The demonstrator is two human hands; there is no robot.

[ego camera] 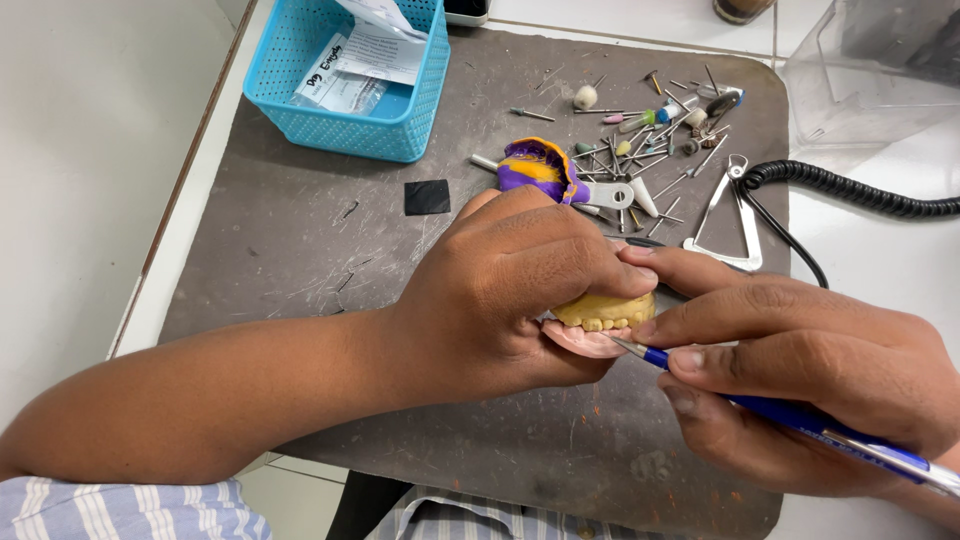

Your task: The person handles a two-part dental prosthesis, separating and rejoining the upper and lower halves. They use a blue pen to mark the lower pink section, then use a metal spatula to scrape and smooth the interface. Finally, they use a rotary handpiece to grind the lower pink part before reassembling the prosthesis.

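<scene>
From where I watch, the basket (350,120) sits at the far left corner of the mat (300,270), pale blue and open-weave, holding folded papers and a clear packet; I judge it keeps paperwork off the gritty work surface. A small black square (427,197) lies on the mat just before it.

My left hand (500,300) has its grip clamped around the cast (605,312), a yellow set of model teeth with a pink plate (590,342) beneath, held just above the middle of the mat. The fingers wrap over the top, I judge to steady it and turn the teeth toward the tool.

A purple and orange tray (535,165) lies beyond the hand, toward the far edge.

My right hand (800,370) has its grip closed on a blue tool (800,415), pinched like a pen, its metal tip touching the pink plate under the teeth; the forefinger rests against the cast as a brace.

Burs (650,140) are scattered near the far right corner, with calipers (730,215) and a coiled cord (850,190) beside them.
</scene>
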